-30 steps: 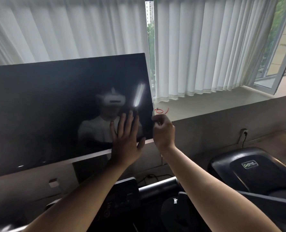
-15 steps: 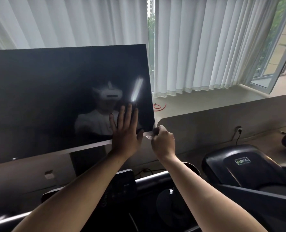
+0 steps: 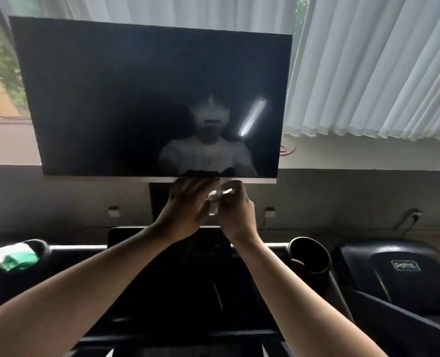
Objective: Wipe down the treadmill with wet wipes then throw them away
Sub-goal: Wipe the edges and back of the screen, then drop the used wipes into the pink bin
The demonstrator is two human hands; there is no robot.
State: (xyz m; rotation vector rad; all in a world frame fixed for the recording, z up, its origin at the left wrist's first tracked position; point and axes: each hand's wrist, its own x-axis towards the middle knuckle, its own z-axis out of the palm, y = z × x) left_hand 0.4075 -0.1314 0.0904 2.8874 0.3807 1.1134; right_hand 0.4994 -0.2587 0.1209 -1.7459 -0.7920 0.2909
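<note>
Just under the dark screen point(image 3: 136, 99): left hand point(image 3: 185, 204), fingers straight; right hand point(image 3: 235, 212) pinching, seemingly, a crumpled wipe point(image 3: 215, 199).

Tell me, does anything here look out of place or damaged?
Nothing looks spilled or broken. Two oddities: a crumpled white-and-green packet sits stuffed in the treadmill's left cup holder, and a red cord lies looped on the windowsill right of the screen.
</note>
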